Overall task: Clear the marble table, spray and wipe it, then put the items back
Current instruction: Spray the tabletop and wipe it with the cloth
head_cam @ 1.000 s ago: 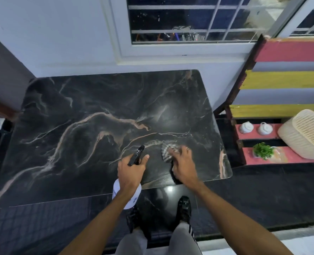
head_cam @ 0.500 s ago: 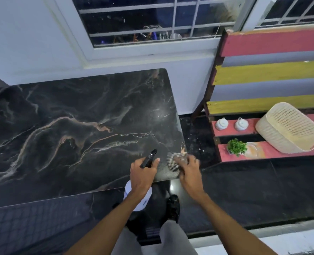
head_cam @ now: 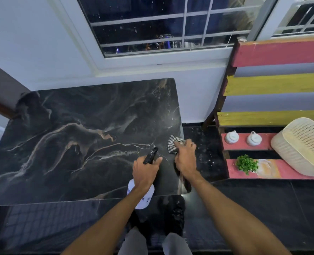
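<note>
Rightward since before, the right hand clutching the striped cloth reaches the edge of the marble table, left hand gripping the spray bottle; overshooting could drop the cloth.

Cool, even indoor light covers the black veined rectangular marble table, leaving a dull sheen toward its right edge. Behind it the white-barred glass window is dark (specks glint on the pane). Straight lines beyond the table bow, and fine detail is soft.
</note>
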`<action>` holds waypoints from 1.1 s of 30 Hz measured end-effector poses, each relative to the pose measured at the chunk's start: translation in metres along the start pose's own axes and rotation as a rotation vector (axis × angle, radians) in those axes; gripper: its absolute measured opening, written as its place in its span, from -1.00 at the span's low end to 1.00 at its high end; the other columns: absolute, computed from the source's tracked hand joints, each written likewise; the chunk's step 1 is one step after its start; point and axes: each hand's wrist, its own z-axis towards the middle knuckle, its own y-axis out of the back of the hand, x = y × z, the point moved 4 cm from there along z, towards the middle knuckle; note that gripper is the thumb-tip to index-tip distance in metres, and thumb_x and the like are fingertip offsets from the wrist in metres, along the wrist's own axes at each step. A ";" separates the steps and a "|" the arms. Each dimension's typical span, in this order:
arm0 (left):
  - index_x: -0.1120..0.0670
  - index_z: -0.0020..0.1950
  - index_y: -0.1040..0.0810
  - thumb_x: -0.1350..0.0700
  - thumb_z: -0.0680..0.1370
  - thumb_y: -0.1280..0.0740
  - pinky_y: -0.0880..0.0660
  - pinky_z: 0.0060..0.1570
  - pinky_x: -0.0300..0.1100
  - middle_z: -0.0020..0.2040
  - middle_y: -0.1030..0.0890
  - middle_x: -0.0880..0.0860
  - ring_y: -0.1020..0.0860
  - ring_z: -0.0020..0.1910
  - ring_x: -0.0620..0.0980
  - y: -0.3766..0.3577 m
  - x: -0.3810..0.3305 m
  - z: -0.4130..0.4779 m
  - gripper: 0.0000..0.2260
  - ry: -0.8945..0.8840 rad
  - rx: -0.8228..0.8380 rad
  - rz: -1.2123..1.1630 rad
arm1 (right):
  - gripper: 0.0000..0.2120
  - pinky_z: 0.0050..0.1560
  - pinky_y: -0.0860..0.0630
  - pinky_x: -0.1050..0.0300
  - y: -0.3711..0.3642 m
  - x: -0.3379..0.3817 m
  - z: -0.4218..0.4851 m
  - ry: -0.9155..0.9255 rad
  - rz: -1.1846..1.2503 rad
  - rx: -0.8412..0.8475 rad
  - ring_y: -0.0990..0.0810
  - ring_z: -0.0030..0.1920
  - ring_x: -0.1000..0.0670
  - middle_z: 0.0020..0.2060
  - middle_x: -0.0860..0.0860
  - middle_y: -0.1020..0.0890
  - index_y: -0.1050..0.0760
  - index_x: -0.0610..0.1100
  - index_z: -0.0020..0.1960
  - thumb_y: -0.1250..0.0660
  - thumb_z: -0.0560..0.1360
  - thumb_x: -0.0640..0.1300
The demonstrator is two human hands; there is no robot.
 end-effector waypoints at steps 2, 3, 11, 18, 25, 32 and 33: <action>0.08 -0.39 -0.42 -0.16 0.46 -0.52 -0.59 -0.07 0.08 -0.34 -0.55 0.05 -0.59 -0.12 0.20 0.008 -0.004 0.009 -0.55 0.005 -0.015 0.011 | -0.41 -0.01 -0.59 -0.02 -0.021 0.019 -0.014 0.144 -0.074 0.042 -0.33 0.18 -0.14 0.24 -0.09 -0.35 -0.45 0.07 0.38 -0.26 0.44 -0.39; 0.08 -0.40 -0.42 -0.15 0.47 -0.51 -0.58 -0.08 0.08 -0.35 -0.54 0.05 -0.59 -0.14 0.20 0.012 -0.003 0.014 -0.55 0.013 -0.022 0.006 | -0.38 -0.04 -0.58 0.02 -0.030 0.023 -0.023 0.236 -0.093 0.064 -0.35 0.18 -0.13 0.24 -0.09 -0.36 -0.44 0.09 0.38 -0.26 0.42 -0.39; 0.13 -0.42 -0.42 -0.06 0.50 -0.53 -0.44 -0.33 -0.14 -0.54 -0.46 -0.05 -0.46 -0.51 -0.05 0.050 -0.005 0.060 -0.55 -0.008 -0.057 -0.060 | -0.48 0.06 -0.57 -0.05 -0.029 0.044 0.046 0.055 -0.036 -0.046 -0.35 0.14 -0.13 0.16 -0.12 -0.38 -0.48 0.00 0.37 -0.22 0.48 -0.37; 0.19 -0.39 -0.44 -0.06 0.48 -0.56 -0.51 -0.24 -0.01 -0.48 -0.48 0.04 -0.46 -0.41 0.04 0.076 -0.005 0.124 -0.53 -0.079 -0.014 -0.169 | -0.49 0.15 -0.51 -0.06 -0.032 0.050 0.101 -0.140 0.040 -0.140 -0.34 0.17 -0.16 0.18 -0.14 -0.37 -0.52 -0.01 0.36 -0.26 0.47 -0.36; 0.02 -0.47 -0.33 0.00 0.48 -0.57 -0.40 -0.29 -0.08 -0.55 -0.39 -0.08 -0.35 -0.46 -0.04 0.110 -0.021 0.189 -0.51 -0.191 -0.019 -0.223 | -0.43 0.09 -0.49 0.11 -0.089 0.144 0.094 0.319 -0.035 0.044 -0.32 0.17 -0.06 0.16 -0.06 -0.39 -0.45 0.08 0.42 -0.23 0.47 -0.30; 0.03 -0.45 -0.29 -0.03 0.50 -0.54 -0.30 -0.33 -0.16 -0.57 -0.32 -0.10 -0.31 -0.52 -0.09 0.139 -0.030 0.229 -0.49 -0.193 -0.038 -0.202 | -0.50 0.20 -0.52 -0.20 -0.058 0.120 0.178 -0.220 -0.010 -0.163 -0.31 0.23 -0.20 0.26 -0.16 -0.34 -0.48 -0.02 0.39 -0.25 0.50 -0.35; 0.02 -0.45 -0.27 -0.03 0.51 -0.54 -0.29 -0.34 -0.16 -0.57 -0.31 -0.10 -0.29 -0.52 -0.08 0.140 -0.032 0.233 -0.48 -0.191 -0.040 -0.206 | -0.49 0.24 -0.51 -0.14 -0.068 0.141 0.171 -0.086 -0.020 -0.118 -0.30 0.25 -0.14 0.26 -0.12 -0.36 -0.46 0.01 0.41 -0.25 0.52 -0.34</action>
